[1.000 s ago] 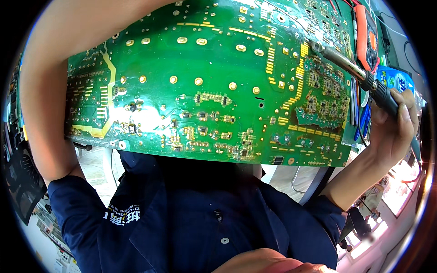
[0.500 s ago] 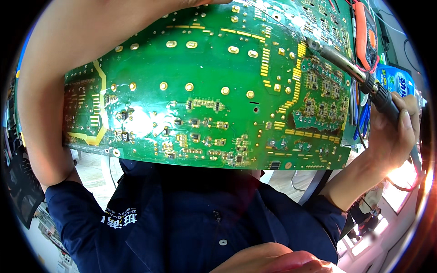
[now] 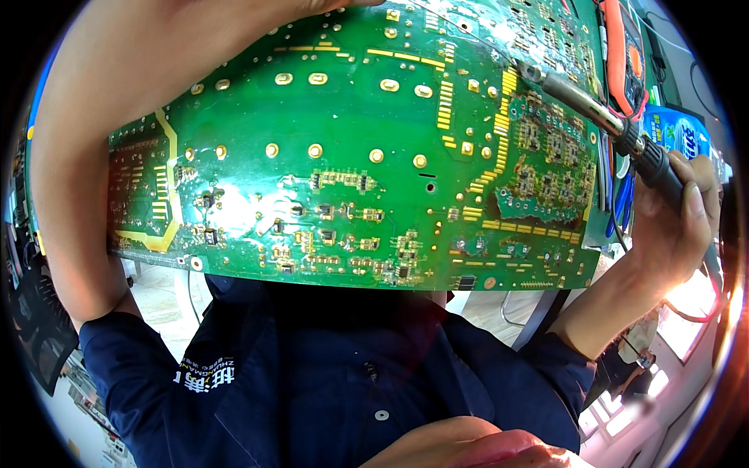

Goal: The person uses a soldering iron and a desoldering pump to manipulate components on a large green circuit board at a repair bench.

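Observation:
A large green circuit board [image 3: 351,117] lies before me, lined with gold pads and small soldered parts. My right hand [image 3: 686,214] is closed around the dark handle of a soldering iron [image 3: 581,101]. The iron's tip touches or nearly touches the board at the upper end of a column of gold pads. My left hand [image 3: 335,5] reaches across the board's upper left, mostly cut off by the top edge. From beside its fingertips a thin solder wire [image 3: 468,31] runs down to the iron's tip; the fingers seem to pinch it.
An orange-and-grey multimeter [image 3: 624,58] lies right of the board. Beside it are a blue package [image 3: 677,132] and blue-handled pliers or cutters [image 3: 622,204]. The iron's cord loops down at the right. Tiled floor shows below the board's near edge.
The board's features sit slightly further left in view, and the iron's tip has shifted left with them. Both hands keep the same hold.

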Demonstrator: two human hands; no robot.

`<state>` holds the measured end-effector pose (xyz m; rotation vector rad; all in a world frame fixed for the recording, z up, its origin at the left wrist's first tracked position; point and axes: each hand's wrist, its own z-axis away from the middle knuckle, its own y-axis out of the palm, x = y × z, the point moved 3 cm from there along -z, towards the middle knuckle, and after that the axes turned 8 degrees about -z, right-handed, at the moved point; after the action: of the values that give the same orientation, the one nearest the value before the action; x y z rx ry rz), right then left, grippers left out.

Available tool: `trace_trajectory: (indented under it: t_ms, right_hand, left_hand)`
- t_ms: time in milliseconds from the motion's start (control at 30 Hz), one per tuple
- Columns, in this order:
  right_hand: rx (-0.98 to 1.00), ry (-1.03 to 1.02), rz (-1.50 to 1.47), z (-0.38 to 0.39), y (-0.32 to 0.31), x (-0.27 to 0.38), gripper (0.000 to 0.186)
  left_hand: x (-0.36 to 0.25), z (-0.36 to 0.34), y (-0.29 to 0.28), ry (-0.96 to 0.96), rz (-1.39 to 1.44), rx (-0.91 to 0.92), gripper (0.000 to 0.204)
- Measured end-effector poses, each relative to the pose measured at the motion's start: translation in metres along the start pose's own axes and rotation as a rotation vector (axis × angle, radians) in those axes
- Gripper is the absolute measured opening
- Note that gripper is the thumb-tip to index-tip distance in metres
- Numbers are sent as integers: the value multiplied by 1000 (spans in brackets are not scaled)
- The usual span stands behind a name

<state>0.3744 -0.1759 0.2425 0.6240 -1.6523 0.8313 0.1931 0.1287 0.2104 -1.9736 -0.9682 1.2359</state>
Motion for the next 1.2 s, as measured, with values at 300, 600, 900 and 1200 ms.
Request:
trace_trajectory:
  t_ms: [300,600,900,1200]
  right_hand:
    - [-6,37,-39,-2,4,2,33]
    - [-34,54,6,-2,7,5,33]
    - [52,56,-140,-11,12,-6,30]
    - [17,133,-149,-13,16,-9,27]
  left_hand:
    - [-2,0,-1,3,-1,-2,9]
    - [-3,-1,0,4,-2,-7,9]
    - [-3,-1,-2,-3,3,-7,9]
    - [-10,-8,-6,-17,-13,-22,9]
